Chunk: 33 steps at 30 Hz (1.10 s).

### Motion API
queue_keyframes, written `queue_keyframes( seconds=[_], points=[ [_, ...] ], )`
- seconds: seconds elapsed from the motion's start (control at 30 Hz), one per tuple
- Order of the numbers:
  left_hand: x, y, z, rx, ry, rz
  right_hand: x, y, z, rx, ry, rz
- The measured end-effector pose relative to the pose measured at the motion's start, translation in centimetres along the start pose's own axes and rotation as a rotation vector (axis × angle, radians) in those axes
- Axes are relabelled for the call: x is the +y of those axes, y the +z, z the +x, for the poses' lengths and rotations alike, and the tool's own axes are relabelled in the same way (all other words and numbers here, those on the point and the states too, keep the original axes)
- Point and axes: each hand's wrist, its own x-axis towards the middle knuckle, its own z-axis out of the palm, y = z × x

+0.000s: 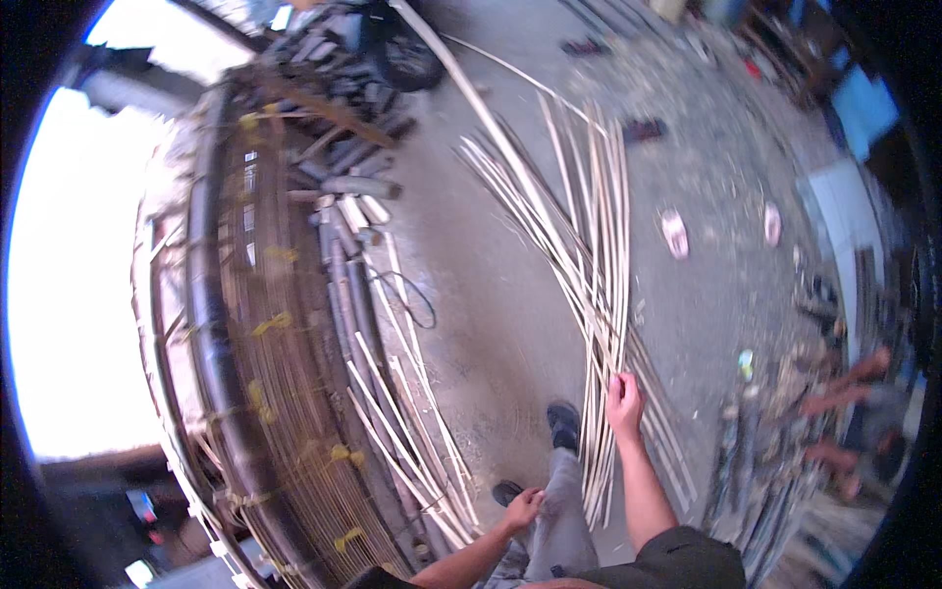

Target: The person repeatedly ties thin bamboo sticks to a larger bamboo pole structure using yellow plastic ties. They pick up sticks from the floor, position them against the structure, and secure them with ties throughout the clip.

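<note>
Long pale bamboo strips [606,245] lie crossed in a loose, fanned bundle on the floor ahead and to my right. Over the near part of this bundle, my right hand [625,402] is closed with its fingers curled; whether it grips a strip is unclear. One wider pale strip [491,118] runs from the bundle to the far edge of the view. Beside my leg, my left hand [523,508] is closed low down, and anything in its fingers is too small to make out. Left of it lie several more pale strips [402,432].
A rack of long thin rods with yellow ties [275,324] stands along the left. Beyond it are short dark bamboo pieces [343,147] in a heap. Pink slippers [675,234] lie right of the bundle. Another person's arms [849,388] show at the far right.
</note>
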Motion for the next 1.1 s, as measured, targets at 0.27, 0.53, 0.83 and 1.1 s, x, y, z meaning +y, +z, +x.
queue_keyframes(
  seconds=[0.27,0.53,0.83,1.1],
  points=[
    [16.7,-18.3,-13.6,0.727,0.68,0.045,-35.8,4.0,3.0,-0.081,-0.503,0.437],
    [15.9,-26.7,-35.2,1.113,0.448,-0.481,-59.3,14.5,-13.8,-1.002,0.179,1.233],
    [-0.8,-28.1,-49.3,1.652,-0.393,-0.325,-57.2,21.7,-31.2,-1.779,0.225,0.654],
    [-13.3,-30.0,-45.5,1.667,-0.825,-0.004,-56.9,26.3,-18.3,-2.167,-0.203,0.075]
  ],
)
